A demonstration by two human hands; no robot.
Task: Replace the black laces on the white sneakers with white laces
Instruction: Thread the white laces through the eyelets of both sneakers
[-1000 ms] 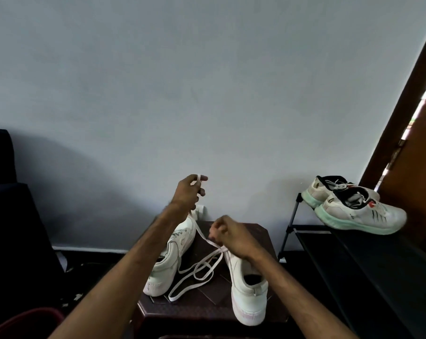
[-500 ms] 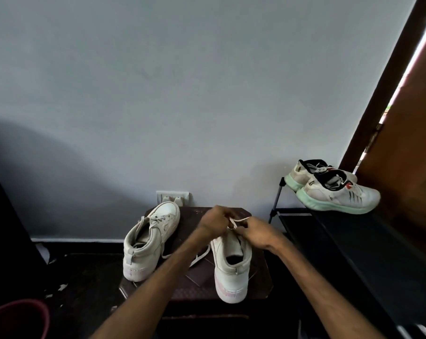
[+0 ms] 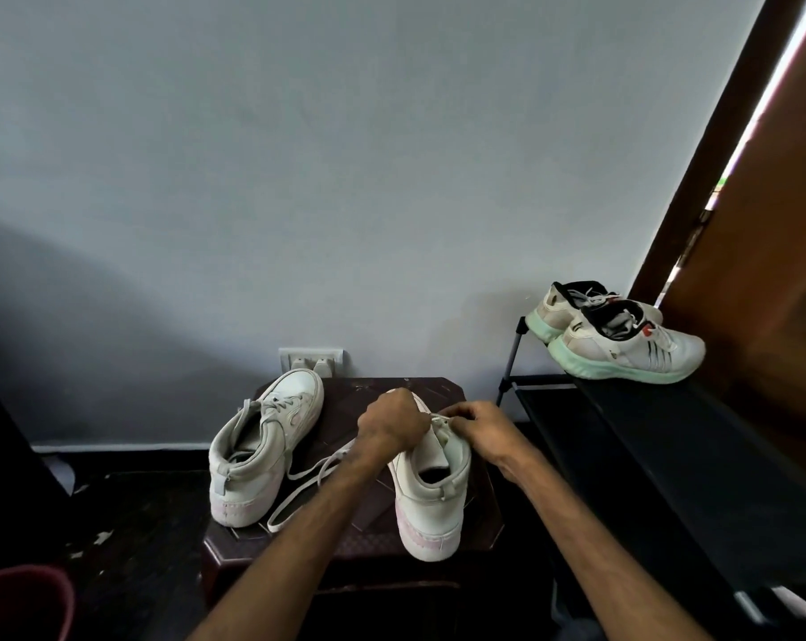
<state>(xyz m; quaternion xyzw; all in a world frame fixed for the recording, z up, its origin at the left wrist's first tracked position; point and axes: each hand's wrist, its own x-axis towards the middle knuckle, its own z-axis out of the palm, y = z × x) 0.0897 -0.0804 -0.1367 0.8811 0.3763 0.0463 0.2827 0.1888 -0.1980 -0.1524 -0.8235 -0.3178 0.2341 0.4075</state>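
Left hand (image 3: 392, 421) and right hand (image 3: 484, 427) close together, each pinching the white lace (image 3: 439, 417) above the sneaker (image 3: 431, 506); the other sneaker (image 3: 253, 451) stands at nine o'clock

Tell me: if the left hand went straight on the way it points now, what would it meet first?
Most likely the toe of the sneaker it works on: the left hand, curled on the white lace, points toward the wall, low over that shoe. Depth is unclear; it might pass above.
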